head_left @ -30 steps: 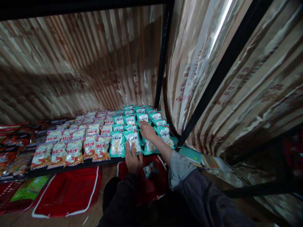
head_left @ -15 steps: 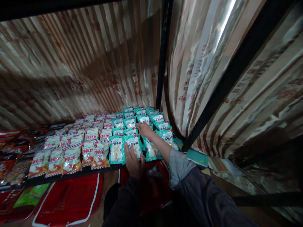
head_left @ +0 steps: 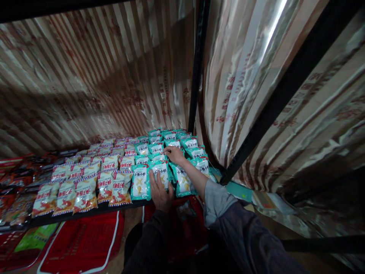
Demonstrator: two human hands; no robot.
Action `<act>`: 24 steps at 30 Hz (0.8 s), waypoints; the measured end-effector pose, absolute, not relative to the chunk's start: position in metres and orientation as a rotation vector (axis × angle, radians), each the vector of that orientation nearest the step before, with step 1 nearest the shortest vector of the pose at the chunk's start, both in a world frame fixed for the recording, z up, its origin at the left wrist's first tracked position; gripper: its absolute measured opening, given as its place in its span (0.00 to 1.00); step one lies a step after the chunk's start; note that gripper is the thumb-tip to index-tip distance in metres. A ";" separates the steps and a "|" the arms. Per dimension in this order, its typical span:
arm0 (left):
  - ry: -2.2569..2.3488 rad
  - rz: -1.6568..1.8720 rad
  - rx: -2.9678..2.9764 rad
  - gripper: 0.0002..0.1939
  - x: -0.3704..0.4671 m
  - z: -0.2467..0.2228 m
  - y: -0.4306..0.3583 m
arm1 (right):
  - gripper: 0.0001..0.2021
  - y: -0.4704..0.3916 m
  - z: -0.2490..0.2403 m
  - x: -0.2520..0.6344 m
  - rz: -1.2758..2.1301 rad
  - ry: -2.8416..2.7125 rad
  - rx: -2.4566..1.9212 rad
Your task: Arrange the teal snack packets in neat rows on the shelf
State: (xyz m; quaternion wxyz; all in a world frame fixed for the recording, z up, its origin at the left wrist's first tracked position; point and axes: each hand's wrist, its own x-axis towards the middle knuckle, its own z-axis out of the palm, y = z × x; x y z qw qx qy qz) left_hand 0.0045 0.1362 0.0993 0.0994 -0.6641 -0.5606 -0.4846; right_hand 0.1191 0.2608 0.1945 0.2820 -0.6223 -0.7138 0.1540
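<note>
Far left of shelf: dark red and brown snack packs (head_left: 17, 182) lie flat, partly in shadow; their print is too dim to read.

Middle of shelf: red-and-white striped packets (head_left: 85, 190) lie in tidy overlapping rows from the front edge back toward the striped curtain (head_left: 99, 83).

Right of shelf: teal packets (head_left: 159, 146) fill several rows up to the black post (head_left: 196, 76). This block looks almost fully laid out, with no bare shelf showing between the rows.

Left hand (head_left: 159, 192): lies flat, fingers spread, on the teal front packet (head_left: 160, 173) at the shelf edge. It presses rather than grasps; nothing is closed in it.

Right hand (head_left: 174, 154): reaches further back, fingertips on a teal packet in the middle rows. Whether it pinches that packet or only touches it I cannot tell.

Below the shelf: a red basket (head_left: 80, 239) sits on the floor at left, and a second red basket (head_left: 185, 220) lies under the arms, with what seems to be one packet inside, though it is dim.

Judged progress: the rows appear nearly complete, and what is left looks like straightening the front teal row and placing whatever remains in the basket.

Far right: a teal flat box (head_left: 236, 190) lies by the slanted black bar (head_left: 279, 99).
</note>
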 end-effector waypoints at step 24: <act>-1.578 -1.425 -2.023 0.31 -0.003 0.094 0.124 | 0.12 0.159 0.179 0.144 -0.054 -1.747 -1.224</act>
